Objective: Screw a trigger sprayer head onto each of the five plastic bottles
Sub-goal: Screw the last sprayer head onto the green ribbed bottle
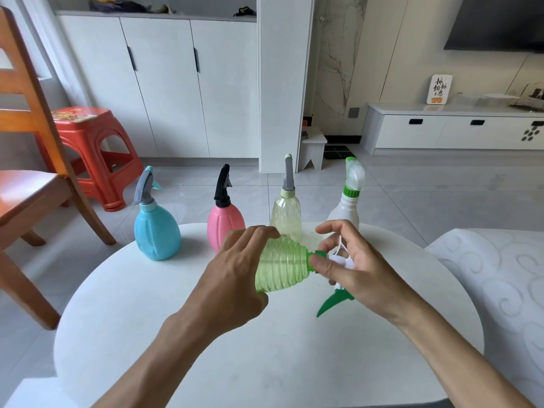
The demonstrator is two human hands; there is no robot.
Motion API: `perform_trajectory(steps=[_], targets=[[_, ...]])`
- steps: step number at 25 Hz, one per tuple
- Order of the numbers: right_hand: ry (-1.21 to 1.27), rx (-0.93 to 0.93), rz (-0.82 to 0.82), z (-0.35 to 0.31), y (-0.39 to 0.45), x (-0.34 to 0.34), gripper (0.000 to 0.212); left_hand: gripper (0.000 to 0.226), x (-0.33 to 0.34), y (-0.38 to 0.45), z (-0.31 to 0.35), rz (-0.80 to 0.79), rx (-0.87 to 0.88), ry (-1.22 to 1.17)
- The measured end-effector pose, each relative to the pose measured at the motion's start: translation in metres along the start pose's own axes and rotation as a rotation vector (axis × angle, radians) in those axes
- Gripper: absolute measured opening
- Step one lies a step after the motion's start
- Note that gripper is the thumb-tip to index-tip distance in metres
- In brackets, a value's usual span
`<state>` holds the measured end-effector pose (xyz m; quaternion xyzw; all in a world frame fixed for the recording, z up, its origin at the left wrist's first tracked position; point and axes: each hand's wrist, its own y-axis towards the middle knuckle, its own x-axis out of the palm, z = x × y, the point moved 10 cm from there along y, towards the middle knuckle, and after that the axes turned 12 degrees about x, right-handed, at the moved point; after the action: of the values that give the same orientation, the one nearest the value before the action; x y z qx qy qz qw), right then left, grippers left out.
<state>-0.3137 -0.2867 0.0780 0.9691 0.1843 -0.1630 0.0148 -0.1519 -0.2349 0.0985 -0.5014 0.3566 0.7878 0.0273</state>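
I see the right hand (357, 269) with its fingers (322, 265) pinched on the green collar (317, 256) of one white-and-green trigger sprayer head (338, 285), set at the neck of a ribbed green bottle (282, 265). The left hand (235, 278) has its fingers wrapped around that bottle's body, holding it tilted above the white bench (206, 348). Beyond the fingers stand four capped bottles: blue bottle (156, 231), pink bottle (223, 222), pale yellow bottle (285, 216), white bottle (344, 210).
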Motion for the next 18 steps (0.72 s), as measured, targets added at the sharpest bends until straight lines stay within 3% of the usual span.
perform_trajectory(steps=[4, 8, 11, 14, 18], targets=[[-0.020, 0.014, 0.043, -0.001, -0.001, -0.005, 0.028, 0.090, 0.001, 0.002, 0.007, 0.000, 0.033, 0.062], [0.015, 0.090, -0.048, 0.007, -0.002, -0.002, 0.038, 0.089, 0.002, 0.003, 0.017, 0.012, 0.063, 0.142], [-0.024, 0.123, -0.015, 0.008, -0.002, -0.005, 0.025, 0.091, -0.002, 0.003, 0.023, 0.054, 0.061, 0.230], [0.070, 0.133, -0.031, 0.009, -0.002, -0.006, 0.030, 0.091, -0.001, 0.004, 0.027, 0.071, 0.065, 0.260], [0.106, 0.176, -0.022, 0.009, -0.001, -0.008, 0.012, 0.092, 0.002, 0.004, 0.026, 0.070, 0.068, 0.236]])
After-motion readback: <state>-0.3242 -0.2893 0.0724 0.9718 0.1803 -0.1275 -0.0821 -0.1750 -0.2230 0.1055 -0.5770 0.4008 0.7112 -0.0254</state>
